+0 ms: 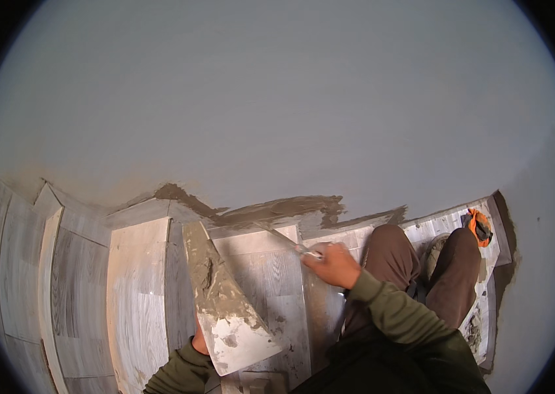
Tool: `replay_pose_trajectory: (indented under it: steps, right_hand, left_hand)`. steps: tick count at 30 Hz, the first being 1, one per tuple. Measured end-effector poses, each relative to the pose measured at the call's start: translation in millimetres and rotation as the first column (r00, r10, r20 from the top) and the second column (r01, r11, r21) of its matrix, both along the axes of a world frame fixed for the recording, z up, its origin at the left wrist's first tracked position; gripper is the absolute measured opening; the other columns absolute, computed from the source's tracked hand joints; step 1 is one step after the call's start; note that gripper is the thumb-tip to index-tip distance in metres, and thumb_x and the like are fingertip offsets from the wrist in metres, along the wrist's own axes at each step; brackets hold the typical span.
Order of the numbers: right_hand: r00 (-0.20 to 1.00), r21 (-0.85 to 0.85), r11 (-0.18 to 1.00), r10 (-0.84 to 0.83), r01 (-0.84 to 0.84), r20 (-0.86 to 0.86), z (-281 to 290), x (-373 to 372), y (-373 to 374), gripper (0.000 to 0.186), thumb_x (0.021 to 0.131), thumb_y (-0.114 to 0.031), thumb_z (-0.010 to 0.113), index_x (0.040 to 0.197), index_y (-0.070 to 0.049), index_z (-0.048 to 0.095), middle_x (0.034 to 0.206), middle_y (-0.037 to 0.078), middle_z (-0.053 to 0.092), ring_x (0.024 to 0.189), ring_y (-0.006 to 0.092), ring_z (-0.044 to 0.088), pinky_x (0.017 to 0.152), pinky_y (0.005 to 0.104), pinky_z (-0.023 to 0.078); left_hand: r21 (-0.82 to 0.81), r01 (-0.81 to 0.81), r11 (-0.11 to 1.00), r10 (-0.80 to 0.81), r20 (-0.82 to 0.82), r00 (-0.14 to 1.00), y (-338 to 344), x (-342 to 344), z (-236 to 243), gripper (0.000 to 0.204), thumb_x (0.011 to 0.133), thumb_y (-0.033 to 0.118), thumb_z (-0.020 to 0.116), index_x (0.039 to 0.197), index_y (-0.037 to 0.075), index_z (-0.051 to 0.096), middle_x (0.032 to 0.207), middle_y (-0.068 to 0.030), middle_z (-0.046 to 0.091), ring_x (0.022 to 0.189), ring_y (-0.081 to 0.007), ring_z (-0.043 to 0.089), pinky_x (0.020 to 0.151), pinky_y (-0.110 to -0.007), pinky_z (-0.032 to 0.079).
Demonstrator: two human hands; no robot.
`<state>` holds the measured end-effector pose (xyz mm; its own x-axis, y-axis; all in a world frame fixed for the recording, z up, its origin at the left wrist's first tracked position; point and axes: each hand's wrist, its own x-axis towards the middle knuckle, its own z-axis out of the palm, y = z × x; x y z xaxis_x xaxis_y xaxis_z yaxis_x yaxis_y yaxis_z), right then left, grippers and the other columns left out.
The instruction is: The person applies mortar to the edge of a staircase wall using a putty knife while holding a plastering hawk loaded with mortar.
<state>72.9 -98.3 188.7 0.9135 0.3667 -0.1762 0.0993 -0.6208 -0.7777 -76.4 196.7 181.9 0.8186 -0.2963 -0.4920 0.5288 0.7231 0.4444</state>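
Note:
My left hand point(199, 340) is mostly hidden under a long tile piece point(225, 308) that it holds up from below; the tile's upper face is smeared with grey mortar. My right hand point(330, 262) grips the handle of a trowel point(287, 241) whose blade reaches up-left toward the band of grey mortar point(277, 210) spread along the foot of the wall. Both sleeves are olive green.
Grey wood-look tiles point(136, 295) cover the floor, with a skirting strip point(138, 211) at the wall base. A plain grey wall point(277, 98) fills the upper view. My knees in brown trousers point(422, 269) are at right, beside an orange-and-black tool point(479, 226).

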Motion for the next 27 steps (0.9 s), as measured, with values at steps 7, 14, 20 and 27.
replay_pose_trajectory:
  steps: [7, 14, 20, 27]
  right_hand:
    - [0.989, 0.15, 0.978, -0.138, 0.145, -0.055, -11.7, 2.6, -2.2, 0.039, 0.083, -0.038, 0.056, 0.095, -0.003, 0.067, 0.08, 0.023, 0.063, 0.088, 0.0388, 0.059, 0.081, 0.0449, 0.045]
    - [0.962, 0.107, 0.959, -0.251, 0.263, -0.109, -19.3, 4.9, -58.0, 0.044, 0.082, -0.041, 0.058, 0.096, 0.0, 0.066, 0.075, 0.02, 0.064, 0.075, 0.0353, 0.062, 0.073, 0.0411, 0.047]
    - [0.94, 0.107, 0.946, -0.282, 0.305, -0.189, -12.1, 12.8, -96.6, 0.038, 0.083, -0.036, 0.061, 0.083, 0.001, 0.067, 0.061, 0.009, 0.059, 0.058, 0.015, 0.056, 0.061, 0.0317, 0.045]
    - [0.979, 0.068, 0.977, -0.202, 0.203, -0.03, -0.9, 0.6, -131.6, 0.031, 0.081, -0.028, 0.062, 0.086, 0.003, 0.066, 0.064, 0.013, 0.061, 0.056, 0.0185, 0.055, 0.057, 0.0328, 0.044]
  left_hand:
    - [0.006, 0.01, 1.0, -0.01, -0.007, 1.0, 4.3, -2.4, -1.6, 0.061, 0.093, 0.053, 0.029, 0.127, 0.005, 0.044, 0.118, -0.0115, 0.055, 0.107, -0.0271, 0.055, 0.094, -0.043, 0.043]
    - [0.009, 0.01, 1.0, -0.01, -0.013, 1.0, 8.6, -7.9, -2.7, 0.06, 0.093, 0.052, 0.03, 0.126, 0.005, 0.045, 0.117, -0.0115, 0.056, 0.106, -0.027, 0.055, 0.094, -0.042, 0.043]
    - [0.001, 0.009, 1.0, -0.009, -0.001, 1.0, 5.7, -6.1, -2.4, 0.059, 0.093, 0.052, 0.03, 0.126, 0.005, 0.045, 0.117, -0.0115, 0.056, 0.106, -0.027, 0.056, 0.094, -0.042, 0.043]
    - [-0.049, -0.045, 0.998, 0.047, 0.041, 0.998, -0.2, -2.4, -4.7, 0.059, 0.093, 0.051, 0.031, 0.125, 0.004, 0.046, 0.116, -0.0114, 0.056, 0.105, -0.0269, 0.056, 0.094, -0.042, 0.043]
